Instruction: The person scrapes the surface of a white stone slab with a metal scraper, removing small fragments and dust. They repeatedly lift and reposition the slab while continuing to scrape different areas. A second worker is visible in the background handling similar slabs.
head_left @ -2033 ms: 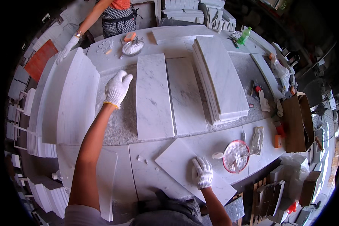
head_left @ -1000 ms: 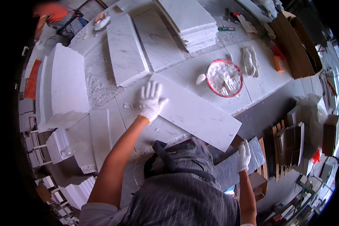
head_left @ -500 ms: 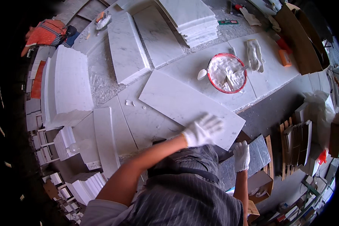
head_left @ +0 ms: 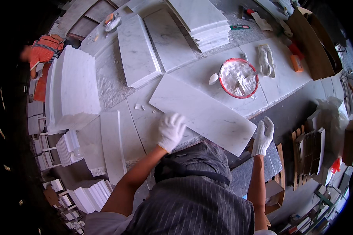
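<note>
A white, faintly grey-veined stone slab (head_left: 204,107) lies at an angle on the bench, its right end jutting past the front edge. Over the slab's near side, toward its left part, is my left hand (head_left: 171,131) in a white knit glove. Its fingers are loosely bent with nothing visible in them; whether they touch the slab I cannot tell. My right hand (head_left: 263,136), gloved too, is raised just off the slab's right end, thumb and fingers apart and holding nothing. Beyond the slab stands a red-rimmed bucket (head_left: 232,95) of white paste with a tool stuck in it.
More slabs are stacked at the back (head_left: 210,29) and left (head_left: 74,86). Spare gloves (head_left: 266,60) and an orange box (head_left: 297,63) lie right of the bucket. A cardboard box (head_left: 315,43) is at the far right. A person in orange (head_left: 45,49) works at the far left.
My left hand has moved left from the slab's right part to its near edge. My right hand has risen toward the slab's right end, its fingers spreading. The slab looks unmoved on the bench.
</note>
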Demonstrator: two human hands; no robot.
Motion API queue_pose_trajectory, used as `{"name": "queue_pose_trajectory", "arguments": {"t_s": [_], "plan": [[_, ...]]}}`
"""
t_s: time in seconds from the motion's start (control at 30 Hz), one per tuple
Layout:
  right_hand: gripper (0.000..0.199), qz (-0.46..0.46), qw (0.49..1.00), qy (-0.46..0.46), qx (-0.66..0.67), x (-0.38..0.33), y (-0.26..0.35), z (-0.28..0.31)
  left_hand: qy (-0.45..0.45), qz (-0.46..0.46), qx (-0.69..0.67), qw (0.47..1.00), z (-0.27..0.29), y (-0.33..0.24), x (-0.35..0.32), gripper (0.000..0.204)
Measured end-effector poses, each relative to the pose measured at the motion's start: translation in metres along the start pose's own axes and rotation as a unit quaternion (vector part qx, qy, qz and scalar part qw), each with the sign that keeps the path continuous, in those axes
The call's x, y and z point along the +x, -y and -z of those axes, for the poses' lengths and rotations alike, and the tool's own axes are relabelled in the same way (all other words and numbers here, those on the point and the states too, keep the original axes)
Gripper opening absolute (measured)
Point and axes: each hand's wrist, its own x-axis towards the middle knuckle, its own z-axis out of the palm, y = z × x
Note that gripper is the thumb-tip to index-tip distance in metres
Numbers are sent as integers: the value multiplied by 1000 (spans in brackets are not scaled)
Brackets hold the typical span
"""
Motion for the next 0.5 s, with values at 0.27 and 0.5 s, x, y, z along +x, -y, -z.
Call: {"name": "queue_pose_trajectory", "arguments": {"t_s": [0.27,0.5], "plan": [[48,85,982,91,-145,28,64,-56,46,-25,-179,983,15,-51,42,34],[48,165,945,132,-248,50,76,-95,-60,23,-165,984,-18,-62,136,56]]}}
